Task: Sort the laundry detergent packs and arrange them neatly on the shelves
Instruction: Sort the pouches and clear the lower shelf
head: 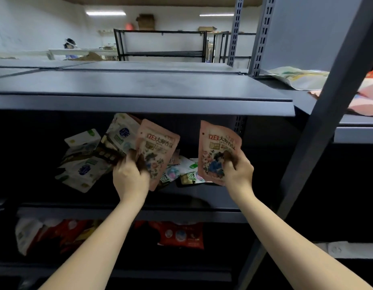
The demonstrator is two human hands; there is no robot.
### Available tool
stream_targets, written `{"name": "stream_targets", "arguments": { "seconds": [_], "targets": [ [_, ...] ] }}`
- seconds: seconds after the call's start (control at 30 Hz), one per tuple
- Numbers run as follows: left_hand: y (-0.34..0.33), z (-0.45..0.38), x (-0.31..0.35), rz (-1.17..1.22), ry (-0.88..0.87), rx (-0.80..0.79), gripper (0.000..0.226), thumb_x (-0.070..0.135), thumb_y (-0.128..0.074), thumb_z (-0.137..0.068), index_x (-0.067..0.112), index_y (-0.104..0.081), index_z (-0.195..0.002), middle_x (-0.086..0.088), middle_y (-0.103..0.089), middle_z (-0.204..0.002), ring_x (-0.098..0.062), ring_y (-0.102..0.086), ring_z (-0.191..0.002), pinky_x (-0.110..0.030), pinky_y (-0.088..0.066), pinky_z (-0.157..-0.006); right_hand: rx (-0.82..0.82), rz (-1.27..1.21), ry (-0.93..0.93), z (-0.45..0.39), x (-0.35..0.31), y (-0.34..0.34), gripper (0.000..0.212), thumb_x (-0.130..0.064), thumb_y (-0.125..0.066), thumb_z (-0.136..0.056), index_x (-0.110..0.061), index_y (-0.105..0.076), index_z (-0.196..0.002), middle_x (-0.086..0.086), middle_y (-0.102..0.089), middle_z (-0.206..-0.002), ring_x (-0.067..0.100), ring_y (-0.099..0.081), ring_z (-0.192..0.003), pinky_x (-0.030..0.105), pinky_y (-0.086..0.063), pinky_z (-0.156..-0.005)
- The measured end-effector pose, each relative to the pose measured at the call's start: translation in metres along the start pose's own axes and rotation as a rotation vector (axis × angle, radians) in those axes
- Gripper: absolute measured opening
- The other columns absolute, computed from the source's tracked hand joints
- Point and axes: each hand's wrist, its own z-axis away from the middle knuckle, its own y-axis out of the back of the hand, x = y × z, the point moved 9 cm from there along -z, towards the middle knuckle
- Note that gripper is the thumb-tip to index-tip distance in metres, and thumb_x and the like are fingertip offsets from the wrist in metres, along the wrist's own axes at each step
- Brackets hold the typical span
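You were mid-sort at the middle shelf (191, 193), with one pink pack in each hand. To finish this step well, you needed to keep the two matching pink packs together, stand them upright with the printed faces outward, and set them side by side in one spot rather than back into the mixed heap. In my judgement, a cleared stretch of shelf should have been chosen first, since loose packs lay directly behind both hands.

Your left hand (130, 176) gripped the left pink pack (158, 147) near its lower edge, fingers curled round it, the pack upright and slightly tilted. Your right hand (238, 170) pinched the right pink pack (219, 145) at its lower part, thumb on the printed face, also upright. The two packs were apart, not touching.

Just left of your left hand lay a jumble of white packs (83, 162), tilted and overlapping. Between your hands, lower down, more packs (181, 172) lay flat on the shelf. Below your hands, red packs (181, 235) sat on the lower shelf.
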Motion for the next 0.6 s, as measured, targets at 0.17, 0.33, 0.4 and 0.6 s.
{"name": "stream_targets", "arguments": {
  "seconds": [0.17, 0.33, 0.4, 0.6],
  "targets": [
    [0.03, 0.028, 0.037, 0.069, -0.145, 0.095, 0.006, 0.002, -0.056, -0.087, -0.001, -0.052, -0.084, -0.017, -0.057, -0.067, -0.036, -0.056, -0.064, -0.039, -0.043, -0.056, 0.092, 0.065, 0.255, 0.024, -0.037, 0.038, 0.012, -0.015, -0.052, -0.096, -0.016, -0.062, -0.103, -0.025, -0.057, -0.085, -0.021, -0.055, -0.081, 0.001, -0.043, -0.065],
    [0.05, 0.053, 0.064, 0.222, -0.259, 0.086, 0.02, 0.016, -0.048, -0.091, -0.002, -0.051, -0.082, -0.01, -0.056, -0.059, -0.03, -0.054, -0.048, -0.029, -0.036, -0.045, 0.193, 0.106, 0.428, 0.052, -0.064, 0.077, 0.02, -0.016, -0.053, -0.095, -0.01, -0.064, -0.11, -0.03, -0.058, -0.086, -0.019, -0.057, -0.083, 0.003, -0.043, -0.067],
    [0.059, 0.061, 0.077, 0.266, -0.293, 0.089, 0.022, 0.017, -0.047, -0.091, -0.002, -0.051, -0.081, -0.009, -0.057, -0.059, -0.028, -0.055, -0.047, -0.028, -0.037, -0.044, 0.198, 0.076, 0.414, 0.062, -0.069, 0.093, 0.02, -0.019, -0.054, -0.095, -0.015, -0.065, -0.111, -0.033, -0.061, -0.085, -0.017, -0.059, -0.085, 0.005, -0.048, -0.067],
    [0.084, 0.089, 0.127, 0.443, -0.327, 0.143, 0.016, 0.015, -0.05, -0.09, 0.002, -0.048, -0.081, -0.003, -0.057, -0.063, -0.018, -0.05, -0.051, -0.026, -0.036, -0.048, 0.268, -0.067, 0.368, 0.087, -0.094, 0.157, 0.022, -0.026, -0.057, -0.092, -0.046, -0.062, -0.097, -0.028, -0.068, -0.092, -0.001, -0.068, -0.087, 0.019, -0.057, -0.064]
  ]
}}
